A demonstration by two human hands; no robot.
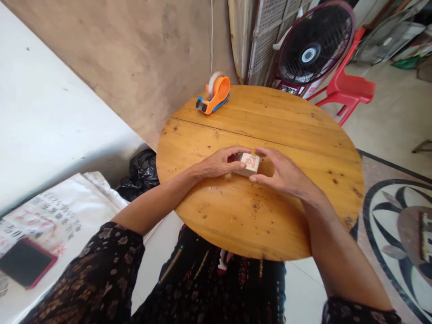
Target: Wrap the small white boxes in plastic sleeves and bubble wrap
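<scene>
A small white box (249, 163) with red print lies on the round wooden table (270, 121), near its middle. My left hand (219, 163) curls round the box's left end, fingers over its top and thumb at its near side. My right hand (281, 173) closes on the box's right end, index finger above and thumb below. Both hands rest low on the tabletop. Most of the box's left half is hidden by my left fingers.
An orange and blue tape dispenser (213, 95) stands at the table's far edge. Behind the table are a black floor fan (313, 45) and a red plastic chair (354, 85). A black bag (141, 173) lies left of the table, with a printed white sack (57, 220) and a dark phone (25, 263).
</scene>
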